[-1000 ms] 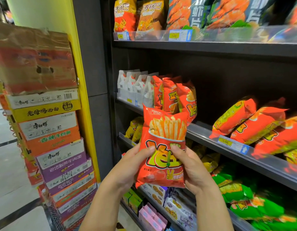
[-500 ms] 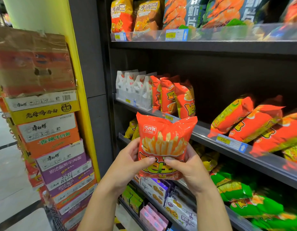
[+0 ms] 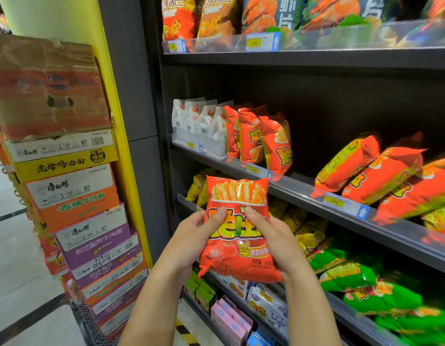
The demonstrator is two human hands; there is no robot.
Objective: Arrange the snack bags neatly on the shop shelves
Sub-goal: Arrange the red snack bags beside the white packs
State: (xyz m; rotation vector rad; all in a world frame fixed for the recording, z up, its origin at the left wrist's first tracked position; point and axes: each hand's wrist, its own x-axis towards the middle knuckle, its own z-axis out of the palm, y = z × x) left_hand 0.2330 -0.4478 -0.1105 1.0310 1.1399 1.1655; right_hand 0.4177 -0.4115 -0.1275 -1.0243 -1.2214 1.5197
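An orange-red snack bag point(image 3: 237, 255) printed with fries stands upright in front of the shelves, its face toward me. My left hand point(image 3: 191, 236) grips its left edge, thumb across the front. My right hand point(image 3: 274, 236) grips its right edge the same way. On the middle shelf point(image 3: 299, 189), three matching orange bags point(image 3: 256, 138) stand in a row beside white bags point(image 3: 199, 126). Further right on that shelf, more orange bags point(image 3: 381, 168) lie tilted on their sides. A gap of bare shelf separates the two groups.
Stacked noodle cartons point(image 3: 66, 191) rise at the left beside a yellow pillar point(image 3: 116, 121). The top shelf point(image 3: 304, 57) carries tall chip bags. Yellow bags point(image 3: 294, 221) and green bags point(image 3: 366, 283) fill the shelf below; small boxes point(image 3: 231, 318) sit lower down.
The bag was tipped forward and squeezed half a second ago; now it is upright and flat again, held slightly lower. Both hands keep their hold.
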